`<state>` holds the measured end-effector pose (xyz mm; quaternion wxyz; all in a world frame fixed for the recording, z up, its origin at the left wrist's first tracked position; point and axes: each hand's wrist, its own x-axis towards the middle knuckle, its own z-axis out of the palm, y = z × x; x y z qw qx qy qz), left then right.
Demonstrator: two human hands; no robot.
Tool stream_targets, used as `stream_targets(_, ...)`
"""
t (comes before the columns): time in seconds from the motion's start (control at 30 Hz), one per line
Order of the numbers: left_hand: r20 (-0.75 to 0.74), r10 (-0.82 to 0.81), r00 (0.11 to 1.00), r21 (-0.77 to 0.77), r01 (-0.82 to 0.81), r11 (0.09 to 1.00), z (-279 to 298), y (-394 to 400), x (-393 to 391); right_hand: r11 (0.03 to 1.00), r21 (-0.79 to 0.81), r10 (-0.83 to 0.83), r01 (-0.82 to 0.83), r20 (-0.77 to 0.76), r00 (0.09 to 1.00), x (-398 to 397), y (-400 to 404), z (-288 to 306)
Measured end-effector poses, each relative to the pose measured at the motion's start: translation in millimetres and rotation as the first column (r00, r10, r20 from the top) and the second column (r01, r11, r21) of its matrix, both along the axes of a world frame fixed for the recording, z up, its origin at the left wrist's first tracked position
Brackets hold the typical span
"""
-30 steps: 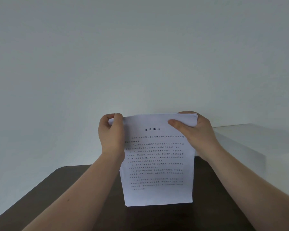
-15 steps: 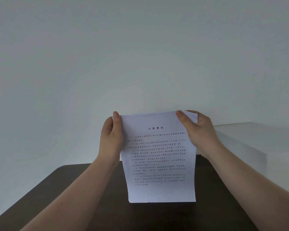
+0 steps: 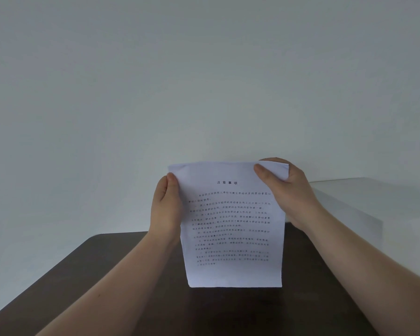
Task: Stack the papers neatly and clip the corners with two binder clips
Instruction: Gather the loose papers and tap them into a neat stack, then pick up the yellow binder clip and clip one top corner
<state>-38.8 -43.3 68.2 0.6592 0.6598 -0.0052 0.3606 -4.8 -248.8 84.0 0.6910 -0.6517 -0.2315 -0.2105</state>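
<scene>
Plain pale wall (image 3: 204, 81) filled most of the view, matte, no features. Dark brown table (image 3: 107, 287) below it, smooth, faint sheen, rounded far-left corner. A white blocky shape (image 3: 374, 209) sat at the right, past the table edge; couldn't tell what it was.

The papers (image 3: 233, 226) stood upright on their short bottom edge, that edge touching or just off the tabletop, printed face toward the camera. Thin white sheets, black text in rows under a centred title. Bottom edge looked flush. Top right corner showed a second layer peeking out behind, so the top wasn't fully squared.

Left hand (image 3: 165, 209) was closed on the left long edge near the top, thumb in front, fingers hidden behind the sheets. Right hand (image 3: 291, 190) was clamped on the top right corner, thumb (image 3: 261, 169) pressed flat across the front, fingers wrapped behind.

My read: holding the sheets vertical lets gravity drop them against the table so the bottoms line up. High grips on both sides keep floppy paper from buckling, and loosening them would let the sheets slide.

Slight bow in the sheet between the hands, consistent with thin, limp stock.

No binder clips in view. Judged as the alignment step, with clipping not started. Risk: the offset at the top right corner gets locked in if clipped as it was.
</scene>
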Motion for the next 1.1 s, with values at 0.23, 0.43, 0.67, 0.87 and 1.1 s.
stream_targets(0.23, 0.044, 0.106, 0.993, 0.082, -0.11, 0.991, 4, -8, -6, 0.992, -0.094, -0.077, 0.08, 0.035, 0.996, -7, -3, 6)
stream_targets(0.43, 0.043, 0.131, 0.99, 0.109, -0.135, 0.985, 10, -12, -7, 0.872, -0.335, -0.262, 0.357, 0.295, 0.919, -15, 8, 41)
stream_targets(0.67, 0.025, 0.134, 0.991, 0.126, -0.137, 0.983, 13, -13, -16, 0.358, -0.729, -0.32, 0.584, 0.492, 0.81, -24, 16, 48)
stream_targets(0.87, 0.024, 0.128, 0.991, 0.154, -0.131, 0.979, 22, -14, -34, 0.042, -0.663, -0.196, 0.747, 0.728, 0.657, -47, 35, 56)
stream_targets(1.1, -0.013, 0.112, 0.994, 0.139, -0.109, 0.984, 12, -9, -54, 0.348, -0.783, -0.137, 0.517, 0.503, 0.854, -50, 59, 58)
